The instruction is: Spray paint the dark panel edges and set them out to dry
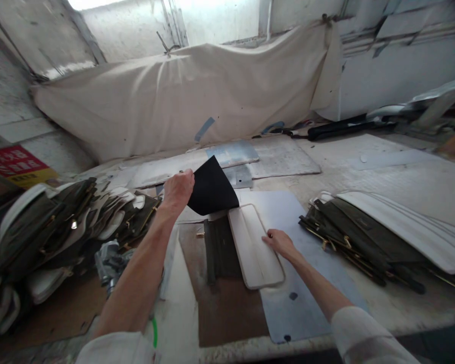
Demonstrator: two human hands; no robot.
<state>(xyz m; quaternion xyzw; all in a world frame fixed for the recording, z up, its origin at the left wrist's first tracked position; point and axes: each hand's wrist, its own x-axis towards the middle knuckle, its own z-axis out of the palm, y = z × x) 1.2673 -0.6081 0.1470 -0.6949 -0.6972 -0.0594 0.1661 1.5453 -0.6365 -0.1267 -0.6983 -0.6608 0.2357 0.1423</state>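
Observation:
My left hand point(179, 191) is closed on a thin black sheet point(213, 188), holding it raised at a slant above the table. Below it lies a dark olive bag piece point(220, 253) with a small gold zipper pull at its left side. A white rounded-corner panel point(256, 247) is next to that piece and seems joined to it. My right hand point(281, 243) grips the panel's right edge between thumb and fingers. Under these things are a brown board point(231, 318) and a pale blue-grey sheet point(307, 298).
Piles of olive and white bag pieces with gold zippers stand on the left point(114, 217) and on the right point(371, 227). A small metal device point(111, 263) sits by my left forearm. Flat boards point(284, 156) lie farther back, before a hanging beige cloth point(212, 96).

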